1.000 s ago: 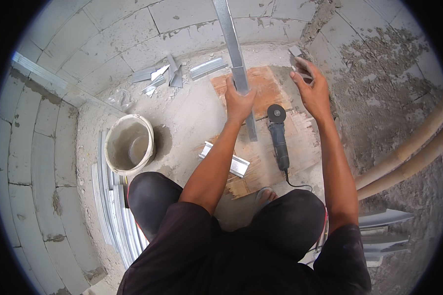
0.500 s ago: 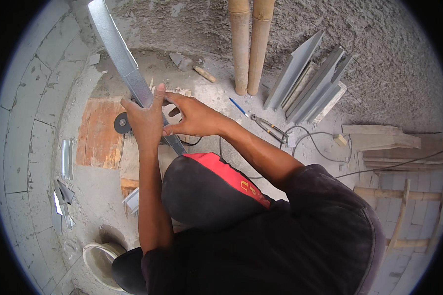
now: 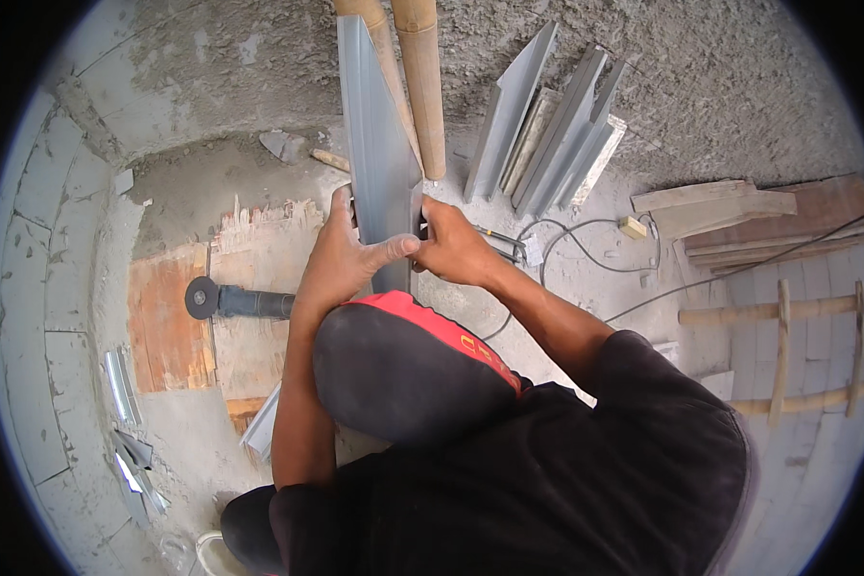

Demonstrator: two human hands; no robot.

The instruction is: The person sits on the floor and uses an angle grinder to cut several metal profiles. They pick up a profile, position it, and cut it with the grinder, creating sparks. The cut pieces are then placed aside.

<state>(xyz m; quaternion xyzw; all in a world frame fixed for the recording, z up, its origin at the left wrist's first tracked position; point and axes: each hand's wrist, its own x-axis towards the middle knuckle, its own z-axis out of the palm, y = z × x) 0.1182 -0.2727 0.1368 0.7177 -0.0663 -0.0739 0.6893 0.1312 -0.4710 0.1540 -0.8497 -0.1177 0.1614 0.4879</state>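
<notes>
A grey metal channel [image 3: 376,144] stands nearly upright in front of me, its top cut at a slant. My left hand [image 3: 348,252] is closed round its left edge, with the thumb across the broad face. On the opposite edge my right hand [image 3: 451,242] grips the channel, its fingers partly hidden behind the metal. The channel's lower end is hidden by the dark cap. Left of my left forearm lies an angle grinder [image 3: 250,302] with a dark disc, partly over worn wooden boards [image 3: 171,326].
Two bamboo poles [image 3: 420,96] stand behind the channel. Several cut metal channels [image 3: 562,139] lean on the rough wall. Pincers [image 3: 501,240] and a looping cable [image 3: 586,223] lie to the right, near stacked planks [image 3: 787,226]. Metal offcuts [image 3: 134,456] and a bucket [image 3: 211,552] are at left.
The channel has swung from a leftward tilt to nearly upright and turned its broad face toward view. Both hands have moved right and lower with it. The view has shifted, uncovering more of the grinder.
</notes>
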